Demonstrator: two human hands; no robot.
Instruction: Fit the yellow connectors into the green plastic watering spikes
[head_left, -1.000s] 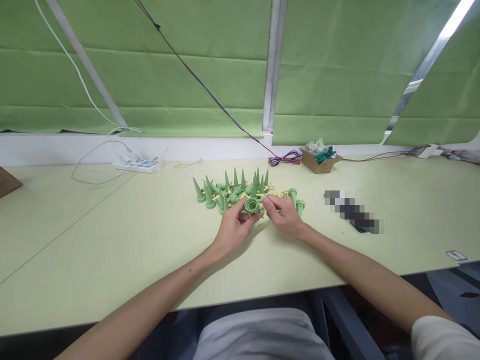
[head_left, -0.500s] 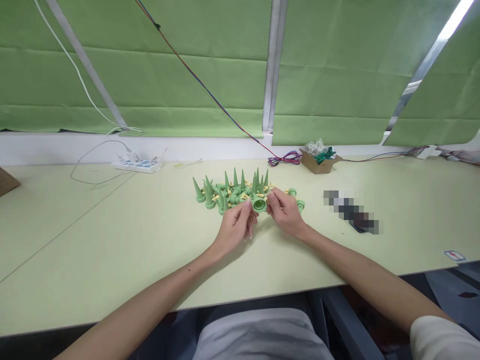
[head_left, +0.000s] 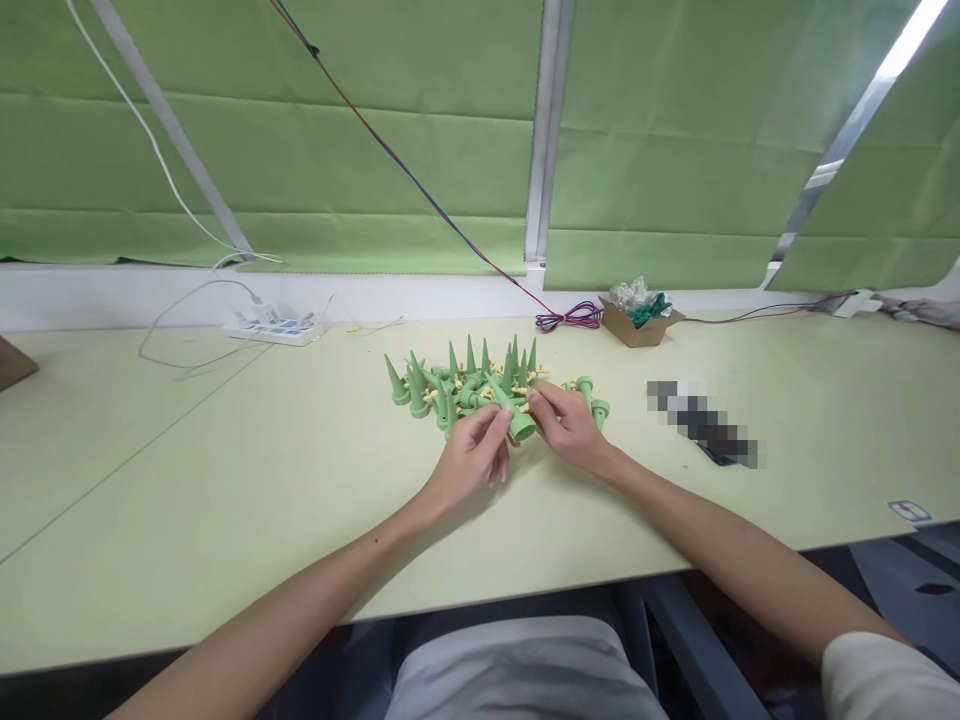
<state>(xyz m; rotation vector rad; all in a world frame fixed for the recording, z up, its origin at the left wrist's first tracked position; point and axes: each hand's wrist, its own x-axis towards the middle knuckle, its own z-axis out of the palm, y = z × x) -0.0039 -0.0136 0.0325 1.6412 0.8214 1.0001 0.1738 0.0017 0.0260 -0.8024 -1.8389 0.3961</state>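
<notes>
Between my hands is a green plastic plant watering spike (head_left: 519,424), tilted with its round open end toward me and its point away. My left hand (head_left: 474,445) is closed on it, thumb near the rim. My right hand (head_left: 568,422) pinches at its side, where a small yellow valve (head_left: 526,407) shows between fingertips and spike. Right behind the hands lies a cluster of more green spikes (head_left: 418,390) with yellow valves, several standing point up and others on their sides. The fingers hide part of the held spike.
A small cardboard box (head_left: 637,330) with clear plastic and green stuff stands at the back right, beside a coiled red-and-blue cable (head_left: 570,317). A white power strip (head_left: 276,329) lies back left. A blurred dark object (head_left: 705,425) is at the right.
The spike in my hands has turned: its open end now tips down and to the right, and its green body shows. Both hands have shifted only slightly.
</notes>
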